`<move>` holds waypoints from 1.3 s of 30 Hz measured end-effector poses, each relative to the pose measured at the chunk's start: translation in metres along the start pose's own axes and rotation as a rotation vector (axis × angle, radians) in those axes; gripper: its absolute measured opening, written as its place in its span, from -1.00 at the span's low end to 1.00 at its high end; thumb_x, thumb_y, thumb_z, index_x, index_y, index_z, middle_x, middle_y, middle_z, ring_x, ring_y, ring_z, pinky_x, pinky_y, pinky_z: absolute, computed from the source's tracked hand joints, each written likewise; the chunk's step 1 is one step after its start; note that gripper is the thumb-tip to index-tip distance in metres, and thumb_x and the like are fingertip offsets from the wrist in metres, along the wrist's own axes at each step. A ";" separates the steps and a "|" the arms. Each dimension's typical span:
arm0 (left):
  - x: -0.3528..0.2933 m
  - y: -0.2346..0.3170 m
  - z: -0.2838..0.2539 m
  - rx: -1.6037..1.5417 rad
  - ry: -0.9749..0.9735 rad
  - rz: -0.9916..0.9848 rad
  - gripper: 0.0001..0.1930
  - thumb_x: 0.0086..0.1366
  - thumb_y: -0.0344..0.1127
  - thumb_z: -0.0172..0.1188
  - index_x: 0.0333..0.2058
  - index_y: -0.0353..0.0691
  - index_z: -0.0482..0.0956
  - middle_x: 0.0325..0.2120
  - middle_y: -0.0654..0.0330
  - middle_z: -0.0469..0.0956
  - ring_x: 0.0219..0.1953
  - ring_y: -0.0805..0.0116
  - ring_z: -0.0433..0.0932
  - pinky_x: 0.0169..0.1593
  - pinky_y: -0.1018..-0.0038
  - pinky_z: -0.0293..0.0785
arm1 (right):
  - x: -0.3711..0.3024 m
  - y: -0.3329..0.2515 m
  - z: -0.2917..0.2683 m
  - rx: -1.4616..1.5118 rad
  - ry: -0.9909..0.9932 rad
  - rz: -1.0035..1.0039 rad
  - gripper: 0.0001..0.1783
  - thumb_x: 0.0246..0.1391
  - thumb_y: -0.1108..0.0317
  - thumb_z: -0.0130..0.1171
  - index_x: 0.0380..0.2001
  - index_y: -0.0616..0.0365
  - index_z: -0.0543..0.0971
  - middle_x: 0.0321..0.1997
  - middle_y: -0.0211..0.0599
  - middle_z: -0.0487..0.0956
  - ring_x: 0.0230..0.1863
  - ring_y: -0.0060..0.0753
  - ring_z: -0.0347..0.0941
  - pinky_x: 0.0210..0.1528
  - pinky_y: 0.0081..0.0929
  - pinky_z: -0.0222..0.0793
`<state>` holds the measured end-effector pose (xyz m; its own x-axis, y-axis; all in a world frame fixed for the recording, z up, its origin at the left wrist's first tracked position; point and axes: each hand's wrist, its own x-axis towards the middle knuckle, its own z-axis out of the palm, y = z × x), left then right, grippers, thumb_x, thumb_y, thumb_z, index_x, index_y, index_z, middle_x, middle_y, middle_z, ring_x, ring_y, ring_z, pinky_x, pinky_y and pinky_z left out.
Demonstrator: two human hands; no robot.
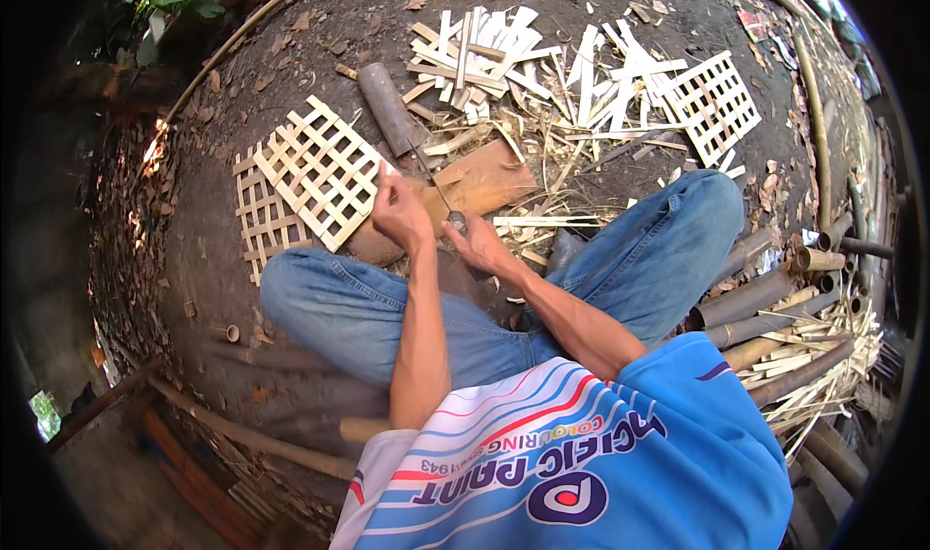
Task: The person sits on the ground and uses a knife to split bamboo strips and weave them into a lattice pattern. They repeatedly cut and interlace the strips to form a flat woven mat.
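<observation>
My left hand [402, 211] is closed on the right corner of a pale lattice panel [322, 170] woven from flat bamboo strips. The panel tilts above the ground to the left, partly covering a second lattice panel [260, 217]. In my right hand [481, 247] is a knife [429, 170], gripped by its handle. Its narrow blade points up and left, passing just right of my left fingers, apart from the lattice as far as I can see. Under the knife lies a brown wooden board [494, 176].
A dark bamboo tube [386, 109] lies beyond the board. Loose bamboo strips [620, 80] are heaped ahead, with shavings nearer. Another lattice panel [712, 107] lies at the far right. Bamboo poles [746, 298] are stacked beside my right knee [697, 206]; a pole [257, 439] lies behind left.
</observation>
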<state>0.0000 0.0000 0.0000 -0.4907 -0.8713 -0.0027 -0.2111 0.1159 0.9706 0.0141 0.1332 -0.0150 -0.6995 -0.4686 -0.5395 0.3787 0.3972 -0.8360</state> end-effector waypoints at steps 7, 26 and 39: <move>-0.017 0.004 0.017 -0.194 -0.034 -0.125 -0.61 0.40 -0.33 0.13 0.15 -0.33 0.50 -0.09 0.03 0.58 -0.28 0.38 0.60 -0.22 0.46 0.66 | -0.008 0.023 -0.020 -0.222 0.229 -0.121 -0.42 0.23 -0.01 0.10 -0.13 0.46 0.45 -0.31 0.41 0.56 -0.16 0.34 0.54 -0.11 0.02 0.41; 0.001 0.005 0.003 -0.181 0.045 -0.012 -0.62 0.42 -0.31 0.09 0.14 -0.36 0.51 -0.42 0.21 0.52 -0.44 0.53 0.45 -0.33 0.50 0.63 | 0.004 0.025 -0.014 -0.337 0.096 -0.107 -0.44 0.22 -0.01 0.12 -0.14 0.41 0.47 -0.35 0.38 0.58 -0.21 0.39 0.54 -0.14 0.03 0.46; 0.004 0.002 0.009 -0.213 -0.031 -0.079 -0.63 0.40 -0.35 0.13 0.16 -0.27 0.51 -0.15 0.11 0.55 -0.29 0.41 0.55 -0.23 0.44 0.64 | 0.021 0.059 -0.015 -0.317 0.276 -0.176 -0.48 0.20 0.04 0.15 -0.18 0.43 0.48 -0.46 0.35 0.55 -0.31 0.35 0.55 -0.22 0.06 0.42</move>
<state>-0.0099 0.0014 -0.0001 -0.5061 -0.8582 -0.0853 -0.0685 -0.0586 0.9959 0.0128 0.1591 -0.0741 -0.8883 -0.3399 -0.3089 0.0652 0.5725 -0.8173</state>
